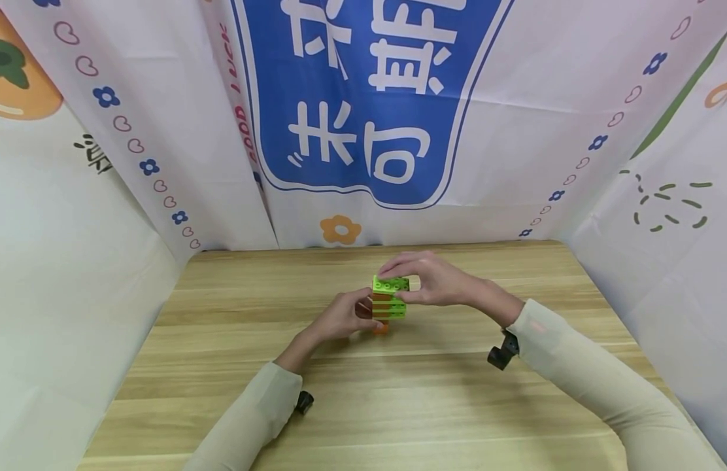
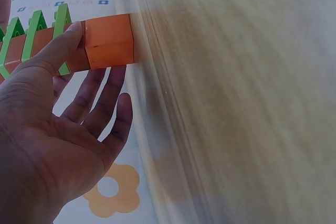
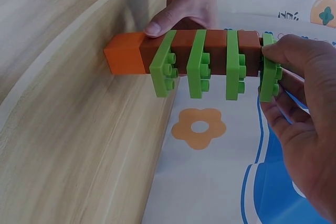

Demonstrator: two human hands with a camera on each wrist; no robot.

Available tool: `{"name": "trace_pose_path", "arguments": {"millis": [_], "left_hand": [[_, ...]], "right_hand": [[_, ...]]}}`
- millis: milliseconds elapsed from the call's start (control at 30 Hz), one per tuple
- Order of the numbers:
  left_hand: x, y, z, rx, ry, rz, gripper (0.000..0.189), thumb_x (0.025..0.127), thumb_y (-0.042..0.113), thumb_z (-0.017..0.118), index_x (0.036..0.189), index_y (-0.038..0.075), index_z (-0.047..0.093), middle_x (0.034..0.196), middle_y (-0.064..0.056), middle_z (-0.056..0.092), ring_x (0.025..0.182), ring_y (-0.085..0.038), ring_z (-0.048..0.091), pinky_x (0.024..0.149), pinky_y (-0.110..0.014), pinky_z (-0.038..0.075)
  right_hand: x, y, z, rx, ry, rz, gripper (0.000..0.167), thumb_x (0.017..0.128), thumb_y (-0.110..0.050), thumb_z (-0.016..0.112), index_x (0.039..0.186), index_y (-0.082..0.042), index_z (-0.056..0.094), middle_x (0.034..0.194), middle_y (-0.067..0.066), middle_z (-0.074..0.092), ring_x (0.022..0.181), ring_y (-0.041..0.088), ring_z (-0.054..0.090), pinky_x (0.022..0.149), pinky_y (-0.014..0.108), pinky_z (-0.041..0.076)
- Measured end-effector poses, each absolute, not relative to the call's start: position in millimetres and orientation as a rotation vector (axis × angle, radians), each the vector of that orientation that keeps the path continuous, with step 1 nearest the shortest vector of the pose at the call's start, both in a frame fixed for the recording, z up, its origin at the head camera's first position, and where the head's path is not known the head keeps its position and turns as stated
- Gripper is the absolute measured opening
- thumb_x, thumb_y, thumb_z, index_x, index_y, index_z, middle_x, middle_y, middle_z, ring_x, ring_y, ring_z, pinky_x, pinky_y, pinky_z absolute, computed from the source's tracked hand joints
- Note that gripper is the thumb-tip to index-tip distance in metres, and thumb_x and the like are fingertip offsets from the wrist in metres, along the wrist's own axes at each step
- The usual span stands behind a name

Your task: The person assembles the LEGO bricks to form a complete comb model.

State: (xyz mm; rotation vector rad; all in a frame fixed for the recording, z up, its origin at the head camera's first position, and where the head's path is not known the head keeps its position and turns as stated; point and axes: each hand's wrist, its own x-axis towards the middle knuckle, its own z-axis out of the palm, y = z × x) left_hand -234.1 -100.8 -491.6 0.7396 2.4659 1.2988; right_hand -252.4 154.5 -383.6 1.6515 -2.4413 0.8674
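Note:
A tower of toy building blocks (image 1: pixel 381 306) stands upright on the wooden table, brown blocks alternating with green plates above an orange block (image 3: pixel 126 56) at its foot. Low on the tower, my left hand (image 1: pixel 342 315) grips it, thumb on the lowest brown block (image 2: pixel 79 59) and fingers round the far side. At the top, my right hand (image 1: pixel 437 280) pinches a green plate (image 3: pixel 270 72) between thumb and fingers, right at the uppermost brown block (image 3: pixel 249 51). The green plates jut out to one side, their studs showing in the right wrist view.
The wooden table (image 1: pixel 399 405) meets a white printed cloth (image 1: pixel 499 163) at its back edge, with more cloth along both sides. A small black camera (image 1: pixel 502 353) hangs at the right wrist and another black camera (image 1: pixel 304 401) at the left.

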Motion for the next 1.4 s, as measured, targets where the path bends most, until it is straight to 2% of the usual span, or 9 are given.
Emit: {"name": "trace_pose_path", "arguments": {"millis": [333,500,1000,1400], "left_hand": [[-233,-101,-491,0.747,2.466,1.292,0.048,0.091,0.020,0.087,0.134,0.017,0.066,0.112,-0.002,0.076,0.100,-0.016,0.073,0.092,-0.036,0.061],[-232,-101,-490,0.745,2.466,1.296,0.047,0.091,0.021,0.087,0.134,0.017,0.066,0.112,-0.003,0.076,0.101,-0.017,0.073,0.092,-0.036,0.061],[-234,-101,-492,0.742,2.461,1.300,0.049,0.091,0.020,0.087,0.135,0.019,0.066,0.110,-0.001,0.076,0.100,-0.016,0.073,0.092,-0.036,0.061],[-234,-100,-493,0.752,2.455,1.317,0.049,0.091,0.017,0.087,0.135,0.016,0.066,0.111,-0.004,0.076,0.101,-0.018,0.074,0.092,-0.034,0.061]], "right_hand": [[-252,149,-383,1.637,-2.413,0.882,0.028,0.095,-0.014,0.081,0.122,-0.005,0.079,0.124,0.008,0.077,0.118,0.025,0.071,0.103,0.041,0.058],[-250,146,-383,1.596,-2.407,0.918,0.025,0.095,-0.013,0.081,0.118,-0.006,0.080,0.119,0.008,0.078,0.115,0.024,0.072,0.100,0.040,0.059],[-248,143,-379,1.563,-2.458,0.914,0.025,0.092,-0.011,0.084,0.116,-0.006,0.081,0.113,0.007,0.080,0.107,0.021,0.075,0.096,0.036,0.061],[-244,141,-380,1.533,-2.484,0.881,0.024,0.091,-0.009,0.083,0.115,-0.004,0.081,0.111,0.008,0.079,0.106,0.023,0.074,0.093,0.034,0.061]]}}
